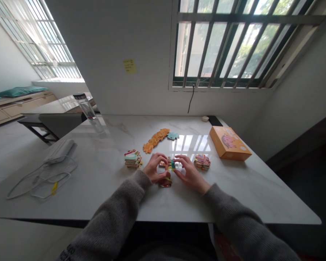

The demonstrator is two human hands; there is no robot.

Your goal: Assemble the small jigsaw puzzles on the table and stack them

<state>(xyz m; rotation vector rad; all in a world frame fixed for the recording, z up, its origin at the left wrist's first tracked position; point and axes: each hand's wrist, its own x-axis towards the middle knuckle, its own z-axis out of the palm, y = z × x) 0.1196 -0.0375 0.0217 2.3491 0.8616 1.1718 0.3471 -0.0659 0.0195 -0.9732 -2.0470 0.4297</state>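
Between my two hands are colourful jigsaw puzzle pieces [170,165], orange on the left and green on the right. My left hand [154,169] curves its thumb and fingers round the left side of them. From the right, my right hand [190,174] pinches their other edge with thumb and fingertips. Just below the fingers lies a small pile of pieces [165,182], partly hidden by my left thumb. A taller stack of puzzle pieces [133,159] stands left of my left hand. Another stack [202,162] sits right of my right hand.
Behind my hands, an orange row of puzzle pieces [155,140] ends beside light-blue pieces [173,136]. An orange box [230,143] stands at the right. At the left are a clear bottle [89,111] and a pale device [61,150] with a looped cable [46,181].
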